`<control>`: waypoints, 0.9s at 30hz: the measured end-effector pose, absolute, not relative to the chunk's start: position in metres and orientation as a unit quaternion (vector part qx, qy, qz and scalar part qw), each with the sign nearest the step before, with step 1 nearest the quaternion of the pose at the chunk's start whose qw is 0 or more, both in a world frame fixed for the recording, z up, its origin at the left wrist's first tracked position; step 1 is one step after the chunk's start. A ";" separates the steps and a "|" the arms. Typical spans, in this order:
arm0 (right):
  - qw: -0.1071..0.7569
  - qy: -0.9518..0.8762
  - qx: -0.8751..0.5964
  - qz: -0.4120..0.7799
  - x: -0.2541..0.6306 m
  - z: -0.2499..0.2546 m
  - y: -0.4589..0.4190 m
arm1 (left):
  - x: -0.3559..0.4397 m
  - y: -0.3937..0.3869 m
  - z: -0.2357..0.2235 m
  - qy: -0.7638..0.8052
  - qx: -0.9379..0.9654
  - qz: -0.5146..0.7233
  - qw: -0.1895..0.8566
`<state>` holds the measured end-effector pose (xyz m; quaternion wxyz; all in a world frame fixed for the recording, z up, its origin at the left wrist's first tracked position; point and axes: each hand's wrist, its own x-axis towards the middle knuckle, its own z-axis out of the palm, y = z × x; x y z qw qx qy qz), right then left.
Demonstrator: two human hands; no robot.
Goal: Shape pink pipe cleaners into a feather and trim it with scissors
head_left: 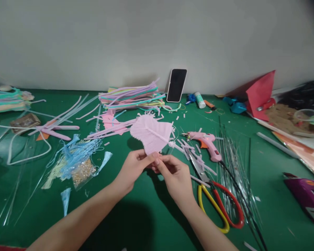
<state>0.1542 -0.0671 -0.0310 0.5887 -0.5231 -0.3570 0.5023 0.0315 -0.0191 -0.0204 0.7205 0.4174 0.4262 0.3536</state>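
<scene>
A pale pink fuzzy leaf shape (152,134) with a raised middle rib, apparently made of pipe cleaners, is held up over the table. My left hand (133,168) pinches its lower edge between thumb and fingers. Thumb tip nearly against thumb tip, my right hand (176,172) closes on the same lower edge; the fingers behind are partly hidden. Just right of the leaf lie short pink pipe cleaner pieces (199,158) and scissors (211,190) with one yellow and one red handle. A pink glue gun (206,141) rests beyond them.
A bundle of pastel pipe cleaners (132,96) lies at the back beside a phone (177,85) leaning on the wall. Blue tassels (80,155) and a bag of gold beads (83,172) are on the left. Clear thin strips (232,174) and a purple power strip (307,197) are right.
</scene>
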 end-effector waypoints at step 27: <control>0.591 -0.370 -0.538 0.475 0.155 -0.032 -0.071 | 0.032 -0.017 -0.013 0.472 0.526 0.380 0.597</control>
